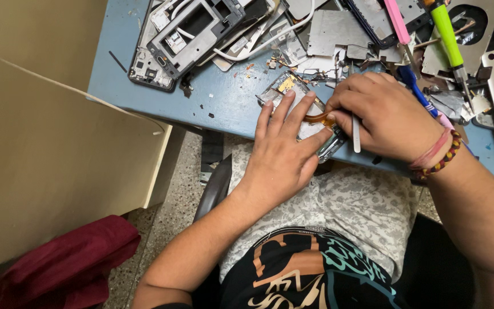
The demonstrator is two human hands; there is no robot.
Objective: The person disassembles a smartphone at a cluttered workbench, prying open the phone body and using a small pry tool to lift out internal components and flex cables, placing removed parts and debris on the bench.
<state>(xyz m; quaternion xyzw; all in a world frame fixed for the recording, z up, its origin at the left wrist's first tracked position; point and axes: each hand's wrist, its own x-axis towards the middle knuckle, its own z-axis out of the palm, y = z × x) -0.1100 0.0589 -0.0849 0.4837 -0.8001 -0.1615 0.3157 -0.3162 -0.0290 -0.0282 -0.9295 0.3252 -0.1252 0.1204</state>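
Scrap frames [187,34] crowd the phone [307,114]; left hand [281,154] flat, right hand [384,117] grip pinching tweezers [356,134].

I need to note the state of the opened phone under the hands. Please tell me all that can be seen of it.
The opened phone lies flat near the front edge of the blue table, its back cover off. Silvery metal plates and a small gold-coloured part show inside. The left hand presses its spread fingers on it. The right hand pinches an orange-brown flex ribbon curving up from it and also holds a thin metal tool. Most of the phone's body is hidden by both hands.
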